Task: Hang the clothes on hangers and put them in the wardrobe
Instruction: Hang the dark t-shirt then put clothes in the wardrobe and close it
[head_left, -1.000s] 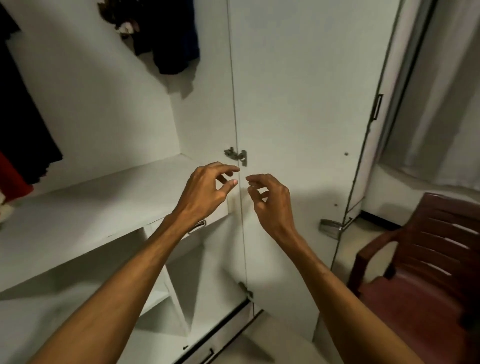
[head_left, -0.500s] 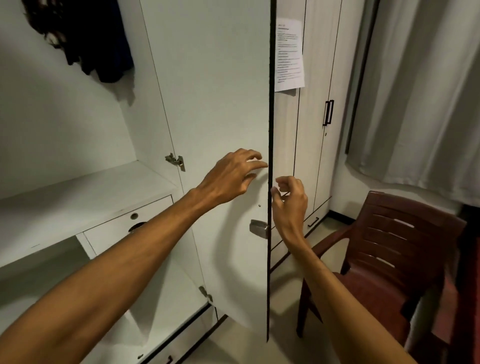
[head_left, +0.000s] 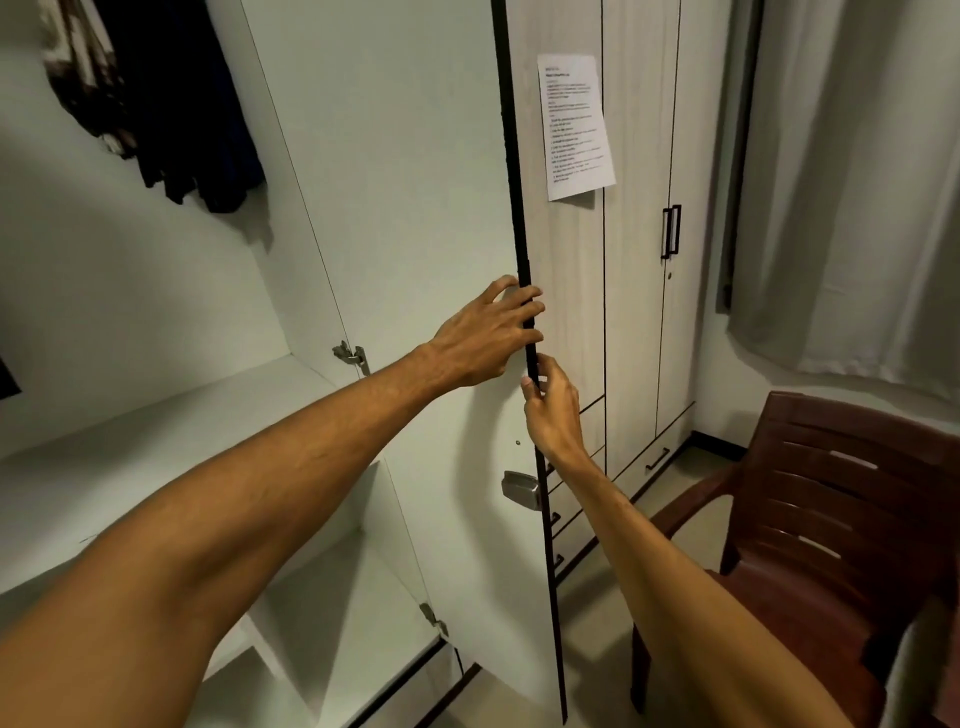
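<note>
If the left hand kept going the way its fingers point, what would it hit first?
The left hand grips the edge of the open door; past that, probably the closed door below the paper, though depth is unclear.

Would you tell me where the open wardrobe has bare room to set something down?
The white middle shelf is bare up to the metal hinge; the compartment below looks bare too. Crowded: top left, where dark clothes hang, and the white door's black edge, gripped by the left hand and right hand.

Counted 1 open wardrobe door (head_left: 415, 182), 2 hinges (head_left: 351, 356), 1 latch (head_left: 521, 488), 1 paper notice (head_left: 575, 124), 1 brown chair (head_left: 841, 519), 1 grey curtain (head_left: 857, 182)
</note>
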